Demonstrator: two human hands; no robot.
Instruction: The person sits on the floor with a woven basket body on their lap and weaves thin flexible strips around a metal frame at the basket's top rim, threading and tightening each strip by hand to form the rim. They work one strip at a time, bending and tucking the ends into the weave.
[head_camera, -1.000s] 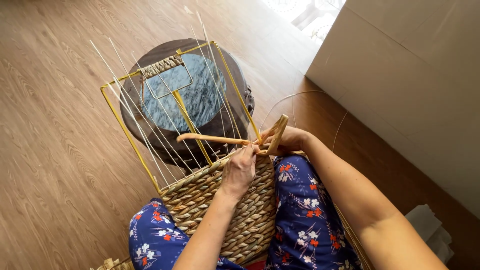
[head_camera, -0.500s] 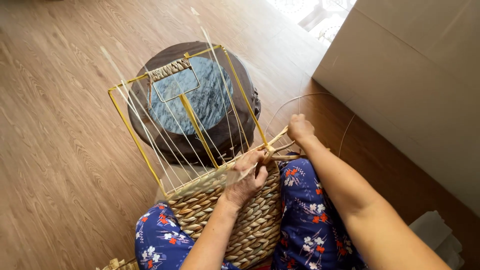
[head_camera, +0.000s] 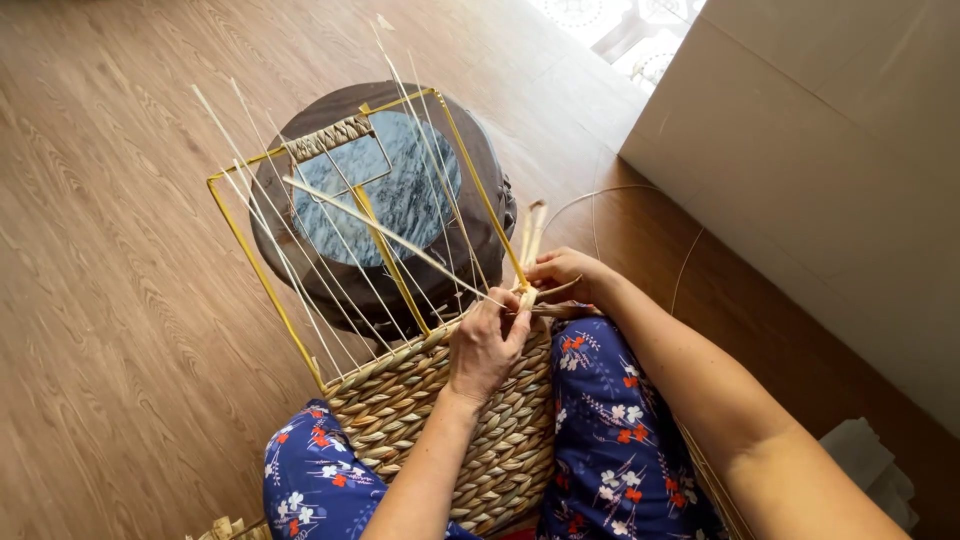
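At basket rim (head_camera: 440, 345), straw strand (head_camera: 533, 240) points away.

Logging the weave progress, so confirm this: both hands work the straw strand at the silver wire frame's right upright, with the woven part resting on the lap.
Not silver: the head view shows a yellow wire frame. The rest stands: left hand and right hand work the straw strand at its right upright, woven part on the lap.

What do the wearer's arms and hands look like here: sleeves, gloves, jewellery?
Both arms are bare as far up as the view shows; no sleeve is visible. The left hand and right hand have no gloves, and no watch or bracelet shows at either wrist. Rings cannot be told at this size. The only clothing in view is blue fabric with a red and white flower print over the lap.
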